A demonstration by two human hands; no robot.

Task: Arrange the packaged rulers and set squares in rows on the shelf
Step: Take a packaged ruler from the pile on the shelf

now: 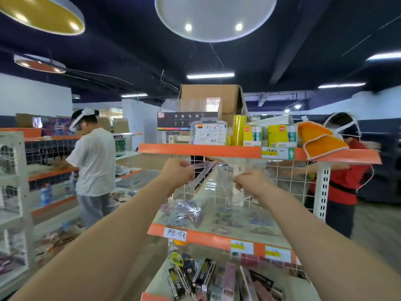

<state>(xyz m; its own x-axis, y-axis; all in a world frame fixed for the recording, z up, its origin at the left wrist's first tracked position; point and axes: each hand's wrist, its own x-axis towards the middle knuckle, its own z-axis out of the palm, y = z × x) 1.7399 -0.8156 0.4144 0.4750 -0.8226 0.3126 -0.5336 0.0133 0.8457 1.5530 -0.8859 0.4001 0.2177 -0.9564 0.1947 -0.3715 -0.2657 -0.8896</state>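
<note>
From the head view, we hold both hands up in front of the middle shelf, just under the orange edge of the shelf above. Our left hand pinches a clear set-square pack by its corner, fingers curled on it. Our right hand grips a second clear pack the same way. Both packs hang in the air near the wire grid, not yet on the shelf, and the blur keeps us from telling whether they touch. Below them a loose heap of packs lies at the left of the shelf, and flat packs lie in something like a row to its right. We judge the step to be parting the two packs and laying them down. To do it well, we should keep hold of the edges, lower each pack flat, and line its long side up with the flat packs. We should not drop them on the heap, where the slippery film would let them slide.
</note>
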